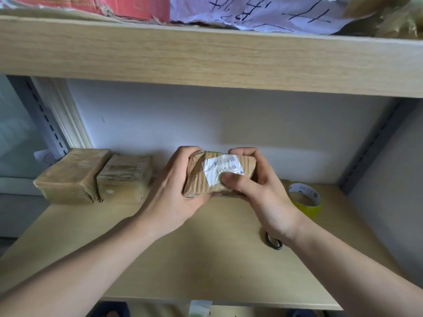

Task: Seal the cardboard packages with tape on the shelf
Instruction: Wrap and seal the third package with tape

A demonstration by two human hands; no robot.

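Note:
I hold a small cardboard package (199,177) with a white label, wrapped in clear tape, above the middle of the wooden shelf (160,259). My left hand (176,197) grips its left end, fingers curled over the top. My right hand (258,191) grips its right end, thumb pressed on the label. A roll of yellow-green tape (305,199) lies on the shelf to the right, partly behind my right wrist. Two taped cardboard packages (71,177) (124,177) sit side by side at the back left.
A black ring-shaped handle (272,242), maybe scissors, shows under my right wrist. The upper shelf board (206,58) juts out overhead, with a red box (128,5) and written paper (263,12) on it. Metal uprights stand at both sides.

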